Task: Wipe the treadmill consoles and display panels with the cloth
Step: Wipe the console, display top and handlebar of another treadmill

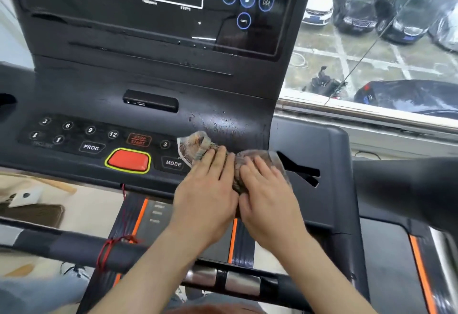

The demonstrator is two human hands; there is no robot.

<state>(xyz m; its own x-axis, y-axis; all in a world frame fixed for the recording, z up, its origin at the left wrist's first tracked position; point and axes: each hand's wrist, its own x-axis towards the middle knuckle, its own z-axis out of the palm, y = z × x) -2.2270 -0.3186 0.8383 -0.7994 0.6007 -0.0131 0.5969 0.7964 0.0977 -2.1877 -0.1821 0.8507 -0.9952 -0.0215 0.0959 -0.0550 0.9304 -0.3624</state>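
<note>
Cloth (pixel 195 146) lies bunched on the treadmill console (pixel 223 117), at 3 o'clock from the red button (pixel 128 160), just past the MODE key (pixel 173 163). Left hand (pixel 208 189) and right hand (pixel 269 189) press it side by side, fingers nearly straight; the display panel (pixel 148 21) stands at 12 o'clock.

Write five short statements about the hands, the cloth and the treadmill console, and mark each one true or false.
1. The left hand and the right hand both rest on the cloth. True.
2. The cloth is draped over the handrail. False: it lies on the console, just right of the MODE button.
3. The red button sits to the left of both hands. True.
4. One hand holds a spray bottle. False: both hands lie on the cloth and hold nothing else.
5. Parked cars show outside, to the right. True.
</note>
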